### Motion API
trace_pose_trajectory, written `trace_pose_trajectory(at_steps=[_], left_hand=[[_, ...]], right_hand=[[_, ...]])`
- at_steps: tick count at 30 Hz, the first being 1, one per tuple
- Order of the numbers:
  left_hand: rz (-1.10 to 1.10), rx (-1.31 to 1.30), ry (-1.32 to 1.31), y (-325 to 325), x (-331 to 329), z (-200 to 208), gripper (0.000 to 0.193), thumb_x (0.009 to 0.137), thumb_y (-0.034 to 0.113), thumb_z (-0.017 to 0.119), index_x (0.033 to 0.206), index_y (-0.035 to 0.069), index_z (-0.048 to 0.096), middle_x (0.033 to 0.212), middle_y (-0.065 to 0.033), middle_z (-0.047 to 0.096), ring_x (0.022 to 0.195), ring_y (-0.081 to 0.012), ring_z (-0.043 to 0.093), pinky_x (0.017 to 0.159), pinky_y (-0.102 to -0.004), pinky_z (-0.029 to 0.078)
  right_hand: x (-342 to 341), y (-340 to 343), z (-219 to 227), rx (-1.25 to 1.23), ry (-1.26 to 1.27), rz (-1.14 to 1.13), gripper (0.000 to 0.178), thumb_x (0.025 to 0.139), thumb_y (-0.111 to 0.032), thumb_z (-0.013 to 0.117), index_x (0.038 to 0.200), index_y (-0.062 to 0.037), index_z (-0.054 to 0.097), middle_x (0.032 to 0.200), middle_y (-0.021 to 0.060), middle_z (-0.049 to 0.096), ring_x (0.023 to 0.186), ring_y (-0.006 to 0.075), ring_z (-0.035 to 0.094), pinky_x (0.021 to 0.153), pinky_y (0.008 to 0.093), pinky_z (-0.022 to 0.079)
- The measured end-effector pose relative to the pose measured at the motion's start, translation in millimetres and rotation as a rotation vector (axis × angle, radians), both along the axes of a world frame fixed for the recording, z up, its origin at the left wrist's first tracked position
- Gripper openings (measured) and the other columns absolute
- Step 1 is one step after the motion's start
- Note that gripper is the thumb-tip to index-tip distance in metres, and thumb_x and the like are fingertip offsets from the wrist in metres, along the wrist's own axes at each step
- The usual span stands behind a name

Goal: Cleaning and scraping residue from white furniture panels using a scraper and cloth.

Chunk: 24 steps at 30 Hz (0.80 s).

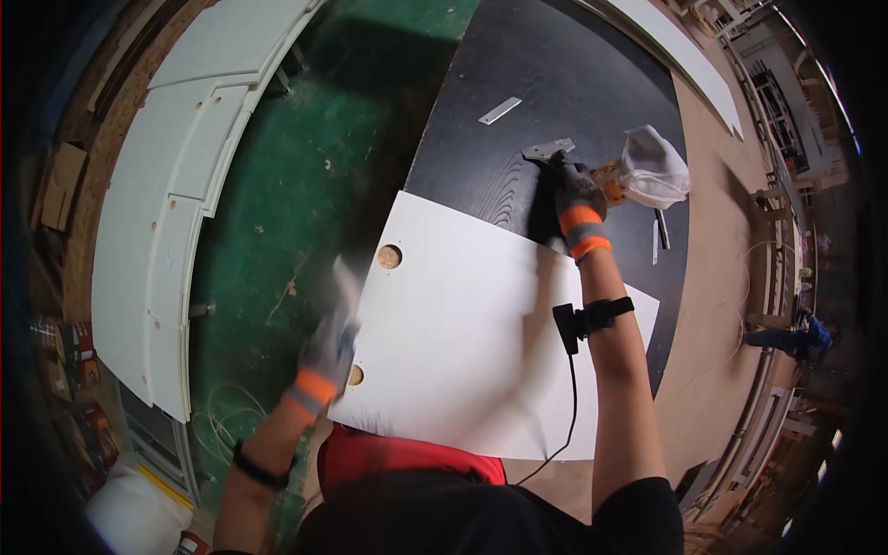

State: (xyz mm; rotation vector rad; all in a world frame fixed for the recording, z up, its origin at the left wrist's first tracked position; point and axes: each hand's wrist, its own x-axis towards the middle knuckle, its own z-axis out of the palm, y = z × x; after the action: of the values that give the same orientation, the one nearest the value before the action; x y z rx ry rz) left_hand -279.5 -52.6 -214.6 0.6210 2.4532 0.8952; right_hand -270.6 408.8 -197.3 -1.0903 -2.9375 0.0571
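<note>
A white panel (490, 324) lies on the black tabletop (462, 139) before me, with two round holes near its left edge. My left hand (328, 342), in a grey glove with an orange cuff, is at that edge beside the lower hole (355, 375). Motion smears its fingers, so I cannot tell what they hold. Beyond the panel, my right hand (578, 185) in a dark glove is closed at a grey, flat, angular tool (549, 149); its exact kind is unclear. Right of this hand is a white cloth bag (655, 168) on an orange part (607, 180).
A thin pale strip (500, 111) lies farther up the tabletop. A dark rod (663, 228) and a narrow strip (655, 242) are at right. White panels (139, 222) are stacked at far left, across the green floor (296, 185). A cable hangs from my right forearm strap (606, 314).
</note>
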Motion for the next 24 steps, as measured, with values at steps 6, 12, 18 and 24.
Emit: trace_pose_trajectory(at_steps=[6, 12, 18, 24], left_hand=[[-0.212, -0.123, -0.444, -178.8, 75.6, -16.0, 0.035, 0.089, 0.032, 0.056, 0.118, 0.013, 0.061, 0.092, -0.0195, 0.066, 0.083, -0.0372, 0.064, 0.072, -0.0464, 0.050], [0.045, -0.515, -0.056, -121.4, -52.5, 13.9, 0.032, 0.093, 0.021, 0.047, 0.112, 0.005, 0.066, 0.102, -0.0115, 0.068, 0.102, -0.0267, 0.062, 0.088, -0.0389, 0.049], [-0.013, 0.782, -0.174, 109.0, -126.8, 104.6, 0.044, 0.098, 0.024, 0.041, 0.136, 0.002, 0.047, 0.128, -0.0133, 0.056, 0.121, -0.0250, 0.054, 0.097, -0.0379, 0.047], [-0.368, 0.468, 0.489, 314.4, -168.3, 34.8, 0.060, 0.090, 0.025, 0.061, 0.142, 0.006, 0.040, 0.139, -0.0214, 0.046, 0.127, -0.0352, 0.046, 0.104, -0.0404, 0.039]], right_hand=[[19.7, 10.9, -8.7, 0.165, 0.412, 0.236, 0.049, 0.089, -0.015, 0.055, 0.137, -0.0131, 0.049, 0.133, 0.0174, 0.053, 0.116, 0.0365, 0.056, 0.094, 0.0425, 0.048], [59.2, -58.5, 108.6, 0.340, 0.548, 0.380, 0.063, 0.075, -0.017, 0.068, 0.136, -0.0197, 0.051, 0.143, 0.0150, 0.044, 0.129, 0.0363, 0.045, 0.106, 0.0458, 0.038], [109.3, 32.8, 127.7, 0.313, 0.305, 0.224, 0.104, 0.059, -0.033, 0.080, 0.149, -0.0221, 0.030, 0.153, 0.0206, 0.023, 0.143, 0.0427, 0.019, 0.113, 0.0583, 0.017], [64.6, 78.4, 106.5, 0.305, 0.246, 0.471, 0.090, 0.063, -0.030, 0.073, 0.145, -0.0239, 0.036, 0.151, 0.0142, 0.032, 0.142, 0.0373, 0.025, 0.112, 0.0558, 0.024]])
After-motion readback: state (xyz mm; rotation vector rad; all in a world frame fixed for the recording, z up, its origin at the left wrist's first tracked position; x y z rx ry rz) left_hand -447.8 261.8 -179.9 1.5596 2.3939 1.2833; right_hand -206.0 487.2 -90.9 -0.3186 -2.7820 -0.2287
